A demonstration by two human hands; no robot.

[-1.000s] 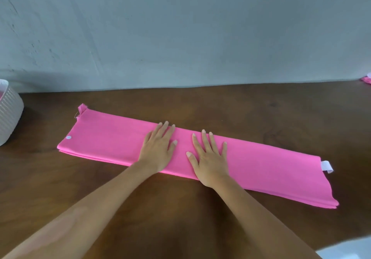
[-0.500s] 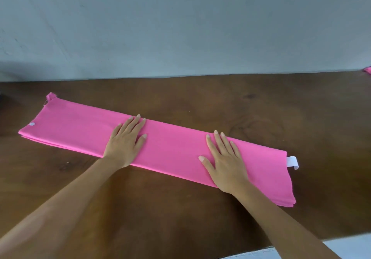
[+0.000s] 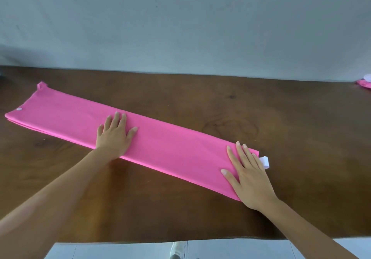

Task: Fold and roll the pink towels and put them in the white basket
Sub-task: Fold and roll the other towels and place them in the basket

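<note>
My left hand [image 3: 114, 136] and right hand [image 3: 248, 175] press flat, fingers straight, on the folded pink towel [image 3: 170, 146] lying diagonally across the desk [image 3: 281, 118], right hand at its near-right end.

Nothing you can actually read here, the white tag [image 3: 265, 161] on your towel [image 3: 160, 144] looks blank.

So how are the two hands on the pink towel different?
The left hand rests near the pink towel's middle; the right hand rests at its end, by the white tag. The left hand's fingers lie close together, the right hand's spread wider. Both lie flat, palms down.
</note>
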